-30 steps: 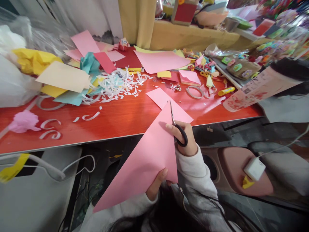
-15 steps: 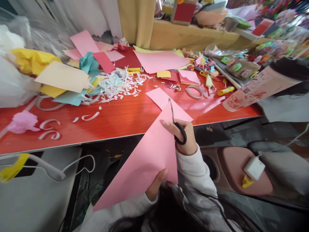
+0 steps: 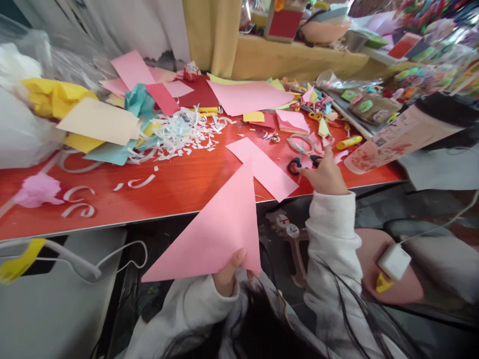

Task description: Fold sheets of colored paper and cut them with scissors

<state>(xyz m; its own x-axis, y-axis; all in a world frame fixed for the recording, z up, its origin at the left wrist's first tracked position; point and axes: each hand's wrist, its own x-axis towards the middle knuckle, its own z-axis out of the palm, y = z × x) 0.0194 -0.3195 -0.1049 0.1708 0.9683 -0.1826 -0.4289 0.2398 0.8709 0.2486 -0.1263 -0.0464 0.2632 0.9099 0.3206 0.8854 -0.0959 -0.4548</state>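
Note:
A pink paper triangle (image 3: 220,224) is pinched near its lower right corner by my left hand (image 3: 229,271), thumb on top and fingers behind. Its point overlaps a pink paper strip (image 3: 264,169) on the red table. To the right, my right hand (image 3: 326,174) is at the table with thumb and index finger spread apart. Beside it lie black-handled scissors (image 3: 295,165), blades parted and pointing away. The hand partly covers one handle loop and seems to touch it.
White paper scraps (image 3: 187,129) and coloured sheets lie at the back left. A clear tape ring (image 3: 305,138), a yellow tube (image 3: 349,142) and a leaning pink cup (image 3: 396,134) are at the right. The table's front edge (image 3: 179,214) runs beneath the triangle.
My right hand has moved right, away from the paper, and the scissors now lie on the table. The triangle has tilted and shifted slightly left in my left hand.

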